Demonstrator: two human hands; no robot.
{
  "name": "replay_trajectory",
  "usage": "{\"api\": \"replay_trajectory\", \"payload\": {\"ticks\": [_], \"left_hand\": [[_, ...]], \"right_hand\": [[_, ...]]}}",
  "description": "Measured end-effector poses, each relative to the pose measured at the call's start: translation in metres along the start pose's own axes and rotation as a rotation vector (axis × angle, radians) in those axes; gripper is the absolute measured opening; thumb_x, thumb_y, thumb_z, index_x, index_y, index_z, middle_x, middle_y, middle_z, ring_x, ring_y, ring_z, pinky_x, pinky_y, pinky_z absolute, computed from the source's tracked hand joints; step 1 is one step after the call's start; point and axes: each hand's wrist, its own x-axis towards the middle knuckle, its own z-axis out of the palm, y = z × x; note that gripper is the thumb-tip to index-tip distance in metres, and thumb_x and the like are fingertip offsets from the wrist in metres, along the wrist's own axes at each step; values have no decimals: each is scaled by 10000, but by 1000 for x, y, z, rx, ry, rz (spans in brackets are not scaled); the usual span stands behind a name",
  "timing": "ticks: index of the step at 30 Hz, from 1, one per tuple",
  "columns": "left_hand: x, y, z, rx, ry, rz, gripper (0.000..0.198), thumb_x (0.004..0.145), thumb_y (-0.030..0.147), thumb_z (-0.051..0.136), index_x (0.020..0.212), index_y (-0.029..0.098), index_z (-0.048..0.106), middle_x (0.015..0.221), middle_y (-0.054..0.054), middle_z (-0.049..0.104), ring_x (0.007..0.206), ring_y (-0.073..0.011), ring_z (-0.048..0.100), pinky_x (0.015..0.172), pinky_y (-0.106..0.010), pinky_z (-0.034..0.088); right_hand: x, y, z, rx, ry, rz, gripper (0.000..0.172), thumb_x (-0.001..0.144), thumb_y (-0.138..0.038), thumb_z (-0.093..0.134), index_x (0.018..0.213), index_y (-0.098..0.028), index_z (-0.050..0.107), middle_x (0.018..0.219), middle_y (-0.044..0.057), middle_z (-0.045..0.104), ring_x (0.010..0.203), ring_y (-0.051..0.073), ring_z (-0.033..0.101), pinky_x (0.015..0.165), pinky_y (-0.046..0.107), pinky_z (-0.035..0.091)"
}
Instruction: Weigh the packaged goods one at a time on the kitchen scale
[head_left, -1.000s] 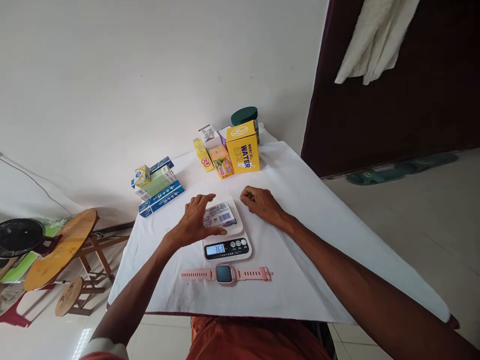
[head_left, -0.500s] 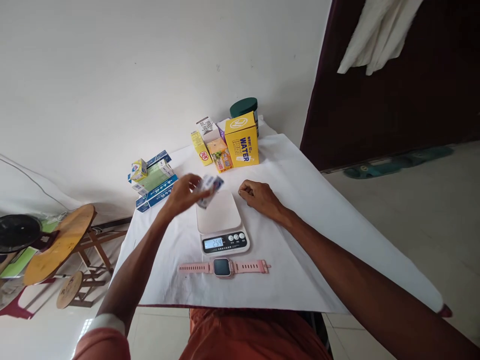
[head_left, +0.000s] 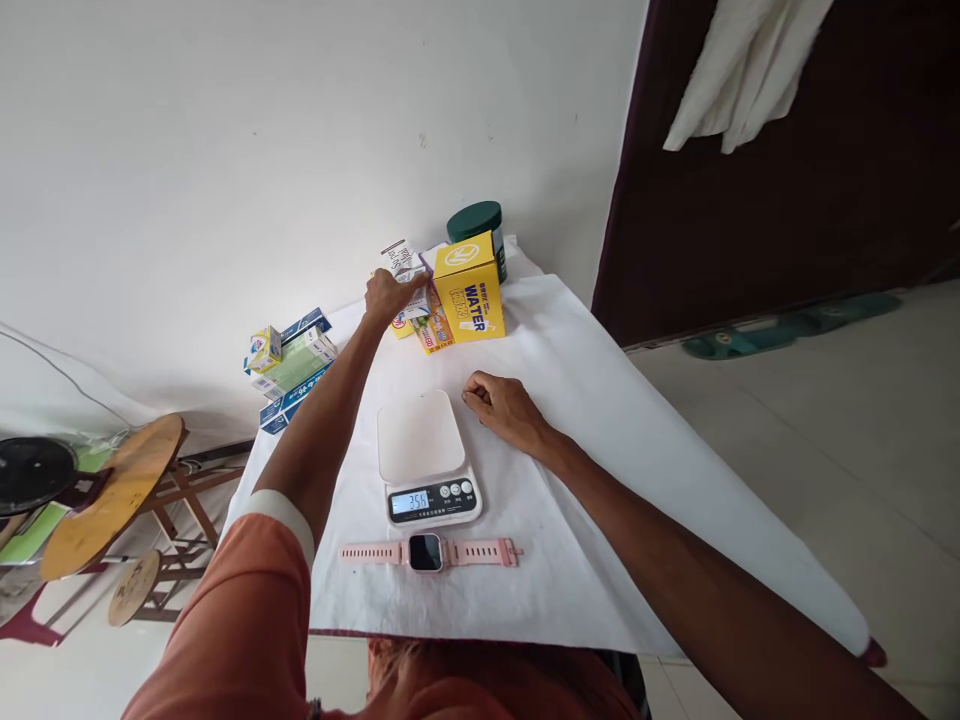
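And here's the small white carton (head_left: 415,303), right over the orange packet (head_left: 439,328), its visible end pointing right; fingers hide the rest, so its long axis can't be read! The left hand (head_left: 388,296) has its grip closed on it, thumb across the top. Crowding it: the Super Meal box (head_left: 395,254) behind, the yellow WATER box (head_left: 471,292) blocking the right, a yellow carton (head_left: 403,328) below, the green-lidded tub (head_left: 475,217) farther back. Nearer on the tabletop (head_left: 570,400), the scale (head_left: 421,435) sits by the right hand (head_left: 510,408), loosely curled, contents unseen, with the pink watch (head_left: 426,552) stretched sideways in front
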Motion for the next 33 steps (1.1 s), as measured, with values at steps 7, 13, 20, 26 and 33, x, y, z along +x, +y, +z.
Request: {"api": "replay_trajectory", "payload": {"ticks": [7,13,20,26,33], "left_hand": [[-14,-28,-4,-26,-7,73,435,990,606,630,1081,180,621,1130,-160,711,1100,-281,660,864,-352,490],[-66,-119,-53,143,171,234,346,968,405,699,1226,200,591,1284,-138,651,1179,-246,632,992,-348,486],[-45,-209,-139,394,388,-290,642,870,487,768,1378,183,519,1544,-242,490,1461,-407,446,1157,-506,384],[-22,-222,-133,301,336,-388,513,916,468,684,1300,147,572,1483,-251,591,1449,-405,484,1173,-513,370],[-56,-203,-130,258,367,-234,515,960,440,601,1388,163,534,1484,-189,604,1392,-320,543,1161,-423,421]], "right_hand": [[-3,-4,-2,7,-22,35,118,850,-270,517,743,-238,556,665,4,654,643,171,608,677,288,448],[-6,-8,-5,3,-49,66,182,844,-406,558,785,-242,611,690,20,685,632,191,640,662,312,472],[-5,-11,-3,-78,-67,96,227,849,-459,562,784,-251,626,631,6,666,560,187,622,616,318,469],[-6,-10,-2,-81,-45,102,210,865,-435,569,798,-244,628,621,-4,653,550,173,614,639,309,489],[-5,-9,-3,-34,-33,102,152,864,-351,573,797,-225,626,676,3,677,566,152,617,641,285,481]]}}
